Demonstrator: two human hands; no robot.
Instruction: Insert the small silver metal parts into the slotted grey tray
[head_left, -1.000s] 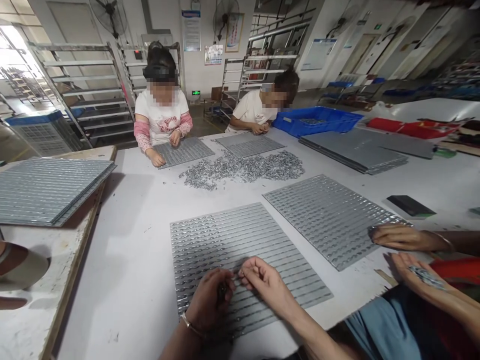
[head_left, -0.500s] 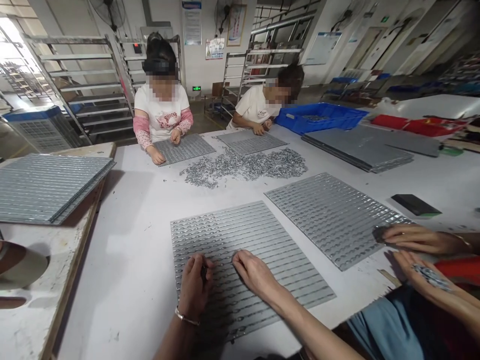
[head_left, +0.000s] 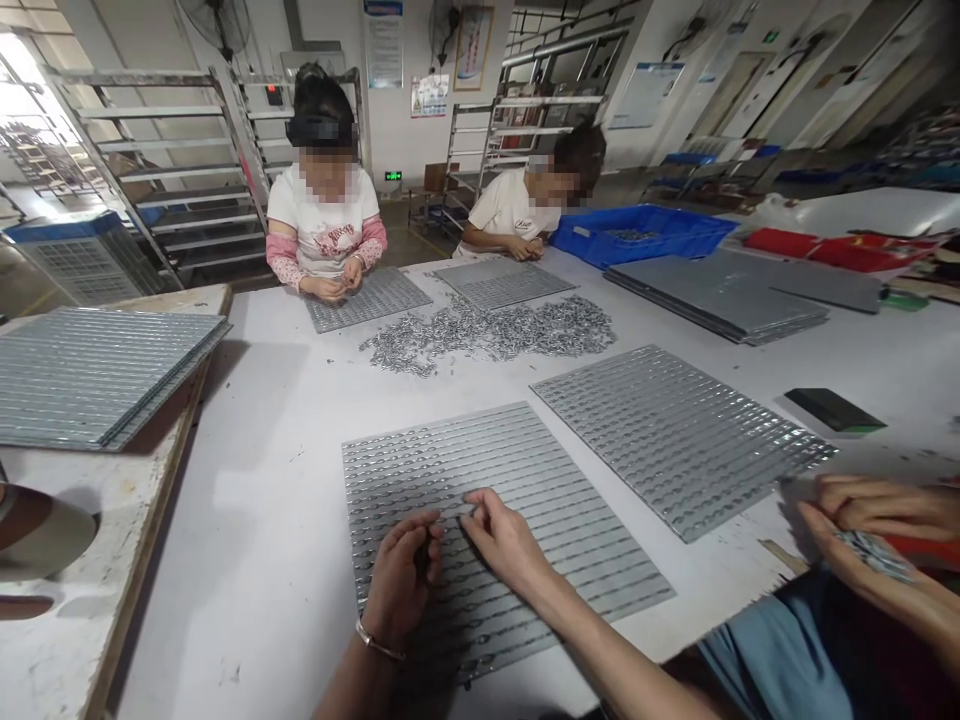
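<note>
A grey ridged board (head_left: 555,500) lies in front of me on the white table, its grooves set with rows of small shiny metal pieces, denser toward the left side. Above the board's left part, my left hand (head_left: 401,580) is curled, palm facing right; whatever sits inside its fingers is dark and hidden. Just to its right, my right hand (head_left: 506,540) has thumb and forefinger brought close together near the grooves. Anything between those fingertips is too small to make out. A bracelet (head_left: 379,640) circles my left wrist.
A pile of small metal pieces (head_left: 495,335) lies mid-table. Another ridged board (head_left: 675,430) is at right, near a co-worker's hands (head_left: 862,520) holding metal pieces. Two people work opposite. Stacked boards (head_left: 97,370) stand left; flat grey sheets (head_left: 720,290) and a blue tray (head_left: 637,235) stand back right.
My left hand has shifted slightly right, toward my right hand, and its fingers have moved. My right fingertips have shifted slightly. At right, the co-worker's hand has left the other board and met their other hand.
</note>
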